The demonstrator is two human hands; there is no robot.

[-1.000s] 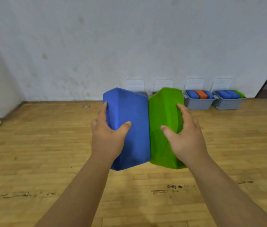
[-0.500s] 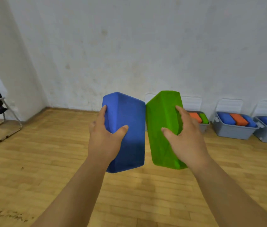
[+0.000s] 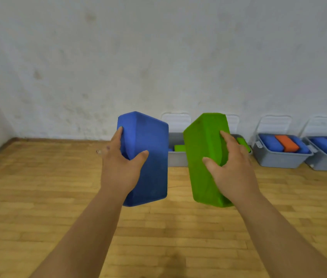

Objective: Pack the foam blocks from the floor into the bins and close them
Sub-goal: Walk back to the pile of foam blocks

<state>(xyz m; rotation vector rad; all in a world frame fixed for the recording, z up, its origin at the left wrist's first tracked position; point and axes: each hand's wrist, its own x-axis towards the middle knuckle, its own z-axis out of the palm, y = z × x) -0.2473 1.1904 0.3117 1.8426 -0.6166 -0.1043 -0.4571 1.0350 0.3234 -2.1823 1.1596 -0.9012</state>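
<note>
Aloft, left hand [image 3: 119, 171] grips blue block [image 3: 151, 141], right hand [image 3: 234, 171] green block [image 3: 202, 149].

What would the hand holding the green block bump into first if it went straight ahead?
Probably an open grey bin by the wall, partly hidden behind the green block that the right hand holds. The floor between looks free, though depth is unclear.

head cam, fwd/down, close on hands [image 3: 178, 171]
</note>
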